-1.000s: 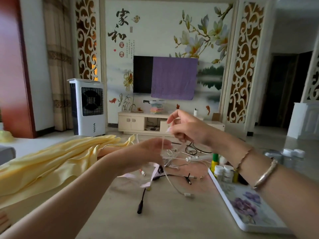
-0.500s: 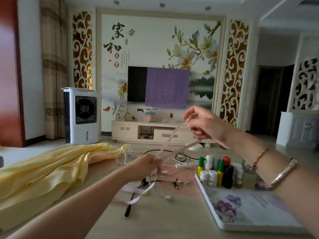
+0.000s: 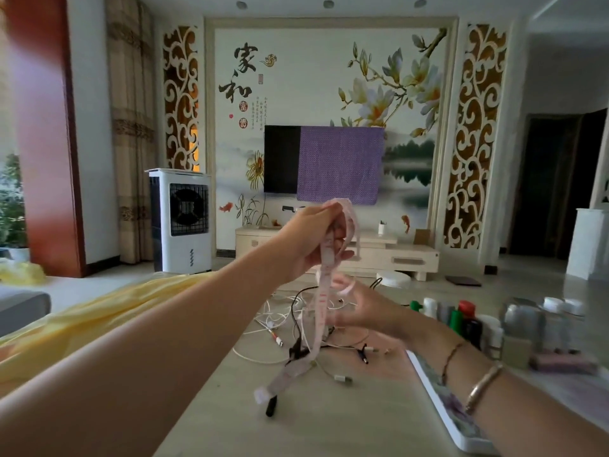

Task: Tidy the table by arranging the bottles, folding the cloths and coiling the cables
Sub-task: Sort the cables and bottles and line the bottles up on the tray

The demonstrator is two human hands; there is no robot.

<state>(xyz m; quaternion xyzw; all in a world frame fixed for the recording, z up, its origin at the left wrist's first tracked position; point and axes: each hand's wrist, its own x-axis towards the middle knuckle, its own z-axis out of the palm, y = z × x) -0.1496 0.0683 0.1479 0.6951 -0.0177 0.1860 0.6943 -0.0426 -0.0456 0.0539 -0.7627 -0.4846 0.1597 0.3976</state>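
From the head camera I see the left hand [image 3: 313,239] raised above the middle of the table [image 3: 346,420], its fingers curled round the top of a pale pink tape measure [image 3: 321,311], which loops over the fingers and hangs straight down so that its free end trails onto the tabletop at about six o'clock from the hand. I judge it is held high to let the tape fall clear of the tangle beneath and be gathered into loops. The right hand [image 3: 365,308] sits lower, at about five o'clock from the left, beside the hanging tape; it is blurred, and I cannot tell whether its fingers hold the tape or are loose. Below both hands lies the heap of cables [image 3: 290,324], white and black leads crossing each other, not yet coiled, with one black plug [image 3: 271,407] lying nearest me. At nine o'clock from the cables a yellow cloth [image 3: 99,318] sprawls unfolded along the left side of the table. At three o'clock the bottles [image 3: 461,318] stand bunched together at the far end of a white floral tray [image 3: 441,404], probably gathered there to keep them in one place. I judge the coiling is at an early stage, with the cloth still to fold.
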